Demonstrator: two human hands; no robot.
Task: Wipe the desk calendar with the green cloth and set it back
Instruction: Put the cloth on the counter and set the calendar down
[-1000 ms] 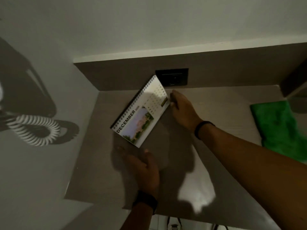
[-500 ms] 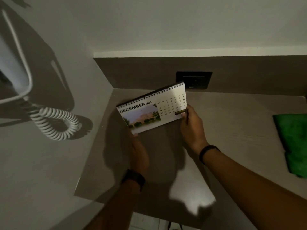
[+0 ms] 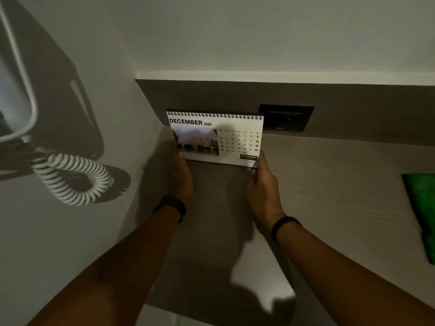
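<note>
— Holding the desk calendar [image 3: 215,137] by its two lower corners: my left hand [image 3: 180,177] has the bottom-left corner, my right hand [image 3: 263,189] the bottom-right, fingers closed on the card at each side.

— Where does it sit?

— Upright near the back-left corner of the desk [image 3: 329,184], spiral binding on top, the December page facing me. Whether its base touches the surface I cannot tell. Behind its right end is a dark wall socket [image 3: 286,117] in the brown back panel.

— And the cloth?

— I see the green cloth [image 3: 421,212] lying flat at the desk's right edge, well apart from both hands. A coiled white cord [image 3: 70,177] hangs against the left wall.
</note>
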